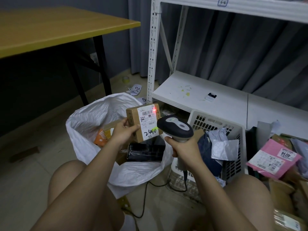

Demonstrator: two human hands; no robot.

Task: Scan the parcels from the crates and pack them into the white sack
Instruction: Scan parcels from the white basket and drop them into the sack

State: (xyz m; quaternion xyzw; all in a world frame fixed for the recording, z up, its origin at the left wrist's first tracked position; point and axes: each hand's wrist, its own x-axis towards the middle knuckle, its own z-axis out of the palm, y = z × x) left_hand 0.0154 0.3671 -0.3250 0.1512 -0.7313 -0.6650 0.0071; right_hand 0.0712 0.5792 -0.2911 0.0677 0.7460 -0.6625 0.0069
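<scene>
Scan was on! The left hand (pixel 124 130) pinched a small box (pixel 143 122) by its left edge, thumb on the face and fingers wrapped behind, holding it mid-frame right above the white sack (pixel 93 117). The right hand (pixel 185 149) was fisted tight round the grip of the scanner (pixel 175 126), its head just beside the box's lower right corner. A red dot sat on the upper right of the label (pixel 148 122), at the end of the top barcode, with a green glow lower down near the handwritten number.

The risk, as I read it: that red spot was off to the barcode's end, so the read could have missed and the box gone in unscanned. The grip was on one edge only; a slip would have dropped it, though the sack lay straight below. The scanner's cable (pixel 145 197) trailed across the floor between the knees and could have snagged a leg.

Room? The sack's mouth gaped wide at centre left, with an orange packet (pixel 101 137) and a black parcel (pixel 145 151) already inside and space beside them. The crate (pixel 216 124) stood just right of the sack, loose mailers heaped in it, a pink parcel (pixel 273 159) further right. The shelf (pixel 200 97) edge hung close behind the box, so little clearance upward.
</scene>
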